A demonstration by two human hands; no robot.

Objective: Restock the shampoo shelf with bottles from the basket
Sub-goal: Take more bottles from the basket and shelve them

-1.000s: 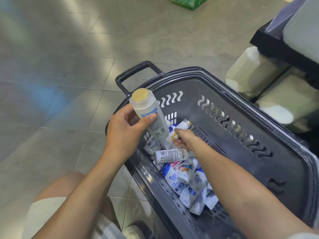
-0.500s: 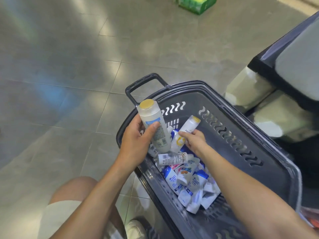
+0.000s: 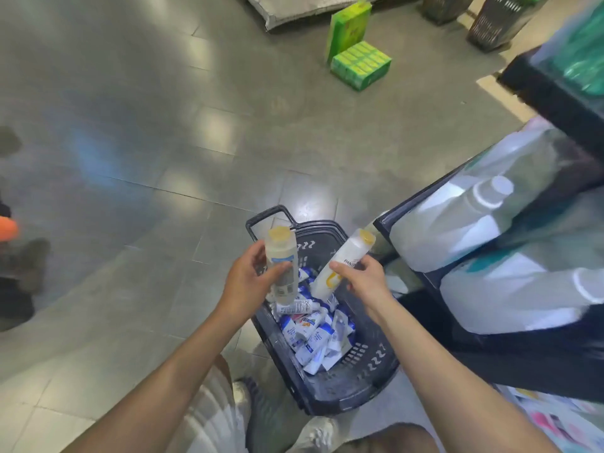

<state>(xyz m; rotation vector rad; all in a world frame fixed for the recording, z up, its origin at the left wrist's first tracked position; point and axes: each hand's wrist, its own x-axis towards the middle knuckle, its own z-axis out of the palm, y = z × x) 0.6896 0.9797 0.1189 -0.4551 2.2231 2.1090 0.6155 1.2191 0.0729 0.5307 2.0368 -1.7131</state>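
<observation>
Holding two shampoo bottles above the dark grey plastic basket [image 3: 369, 364].
Gripping a clear, yellow-capped plastic bottle [image 3: 281, 266] in the curled left hand [image 3: 248, 282]; pinching a white, yellow-capped plastic bottle [image 3: 343, 263] between thumb and fingers of the right hand [image 3: 362, 279], both over small blue-and-white bottles [image 3: 313, 331] heaped just below the fingers.

Glossy grey tiled floor [image 3: 137, 165] with pale light patches, green cartons [image 3: 361, 65] far off.
</observation>
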